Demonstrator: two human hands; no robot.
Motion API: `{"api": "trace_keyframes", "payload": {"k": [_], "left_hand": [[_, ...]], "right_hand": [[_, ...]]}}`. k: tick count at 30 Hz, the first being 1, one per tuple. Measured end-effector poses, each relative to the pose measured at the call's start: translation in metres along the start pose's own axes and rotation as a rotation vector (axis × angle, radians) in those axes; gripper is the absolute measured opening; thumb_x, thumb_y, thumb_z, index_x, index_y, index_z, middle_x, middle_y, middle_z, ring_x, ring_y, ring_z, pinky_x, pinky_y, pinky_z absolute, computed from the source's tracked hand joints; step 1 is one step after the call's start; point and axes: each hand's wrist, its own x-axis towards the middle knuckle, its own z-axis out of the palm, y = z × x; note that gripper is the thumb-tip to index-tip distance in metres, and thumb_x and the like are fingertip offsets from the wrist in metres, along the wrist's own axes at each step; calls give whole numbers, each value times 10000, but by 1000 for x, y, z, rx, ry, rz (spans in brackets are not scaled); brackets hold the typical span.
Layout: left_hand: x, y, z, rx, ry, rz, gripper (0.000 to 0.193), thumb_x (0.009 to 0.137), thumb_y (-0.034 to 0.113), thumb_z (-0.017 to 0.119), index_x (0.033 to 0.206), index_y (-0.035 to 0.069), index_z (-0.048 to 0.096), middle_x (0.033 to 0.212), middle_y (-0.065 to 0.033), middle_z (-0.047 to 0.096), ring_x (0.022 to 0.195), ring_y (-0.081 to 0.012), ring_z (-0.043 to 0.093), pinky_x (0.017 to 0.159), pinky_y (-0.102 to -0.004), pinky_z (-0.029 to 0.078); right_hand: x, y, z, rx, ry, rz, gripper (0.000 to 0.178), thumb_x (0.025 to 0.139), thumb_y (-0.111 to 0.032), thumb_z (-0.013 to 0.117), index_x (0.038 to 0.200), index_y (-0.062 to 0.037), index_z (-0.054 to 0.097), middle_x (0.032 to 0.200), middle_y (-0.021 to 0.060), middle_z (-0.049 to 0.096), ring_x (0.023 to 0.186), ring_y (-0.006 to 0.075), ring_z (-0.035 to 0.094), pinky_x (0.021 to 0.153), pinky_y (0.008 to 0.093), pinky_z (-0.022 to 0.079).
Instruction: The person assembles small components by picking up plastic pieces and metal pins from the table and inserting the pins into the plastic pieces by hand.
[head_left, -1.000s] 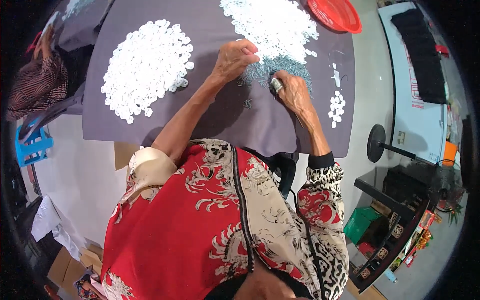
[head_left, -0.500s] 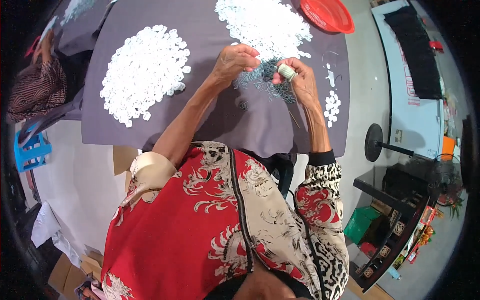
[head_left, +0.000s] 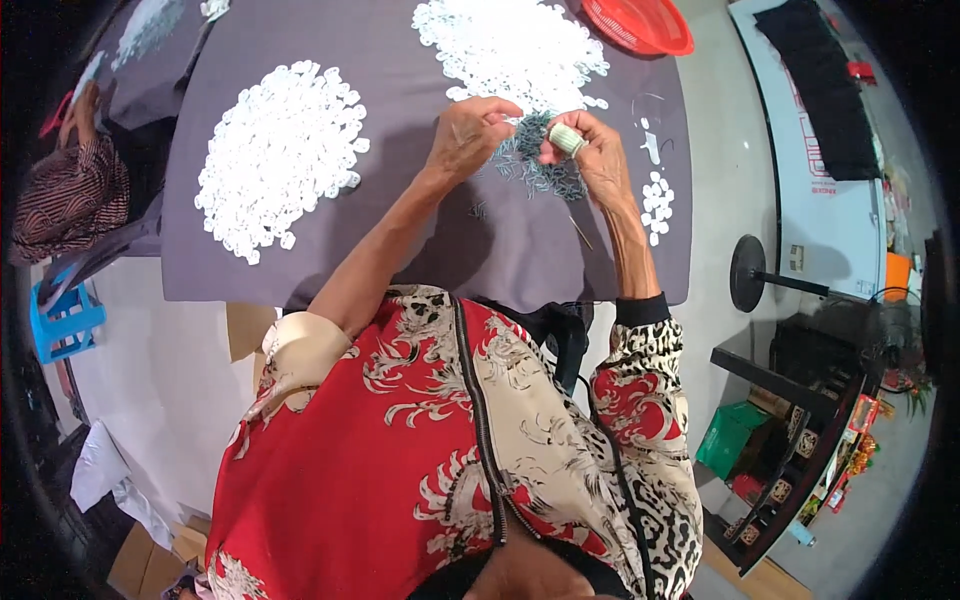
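Note:
Over the far middle of the table, my left hand [head_left: 468, 138] is closed in a pinch, with a small white piece [head_left: 513, 121] showing at its fingertips. My right hand [head_left: 598, 160] faces it a short way off, fingers drawn together; what they hold, if anything, is too small to make out. A pale green ribbed wrap [head_left: 567, 140] sits around one finger of that hand. Below both hands lies a pile of small grey-green pins [head_left: 550, 180]. Just beyond is a heap of small white plastic pieces [head_left: 510, 50].
A second heap of white pieces [head_left: 280, 160] covers the table's left. At right lie a small group of white pieces [head_left: 656, 210] and a thin stick [head_left: 581, 233]. A red basket [head_left: 640, 25] stands far right. Another person's sleeve [head_left: 75, 195] shows at far left, above a blue stool [head_left: 70, 325].
My hands have come slightly closer together, the left one shifting a little right over the table. The whole view has shifted slightly.

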Motion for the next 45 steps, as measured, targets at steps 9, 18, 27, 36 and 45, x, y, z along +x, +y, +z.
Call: {"api": "trace_keyframes", "payload": {"k": [9, 18, 27, 36, 45], "left_hand": [[1, 16, 2, -33, -136, 53, 183, 740, 164, 642, 851, 19, 647, 686, -26, 598, 606, -91, 510, 554, -226, 414], [0, 23, 0, -121, -171, -79, 157, 768, 155, 602, 836, 17, 629, 666, -4, 573, 596, -69, 494, 539, -203, 409], [-3, 19, 2, -260, -215, -143, 177, 775, 161, 590, 837, -2, 617, 666, 7, 552, 587, -53, 476, 523, -192, 400], [4, 19, -11, -714, -179, -377, 255, 798, 192, 594, 923, -28, 558, 720, 4, 493, 628, -63, 431, 568, -197, 360], [-1, 57, 0, -1106, -325, -366, 174, 805, 143, 592, 849, -19, 546, 737, -20, 498, 634, -87, 445, 554, -215, 364]], "right_hand": [[3, -2, 0, -253, -17, -45, 117, 841, -93, 501, 822, 10, 553, 645, 30, 562, 575, 79, 519, 524, 205, 399], [3, -1, -1, -95, 5, -14, 105, 817, -34, 446, 843, 18, 534, 671, 52, 565, 625, 123, 561, 597, 227, 449], [5, 7, 0, -254, -27, -19, 102, 823, -35, 450, 850, 10, 536, 675, 48, 563, 620, 118, 558, 583, 225, 438], [-3, 2, 2, -313, 49, -59, 153, 814, -69, 522, 936, 15, 558, 735, 43, 581, 685, 99, 558, 606, 214, 428], [-10, -28, 9, -483, 209, -535, 139, 778, -18, 555, 902, 15, 606, 806, 56, 628, 781, 120, 591, 709, 231, 456]]}}
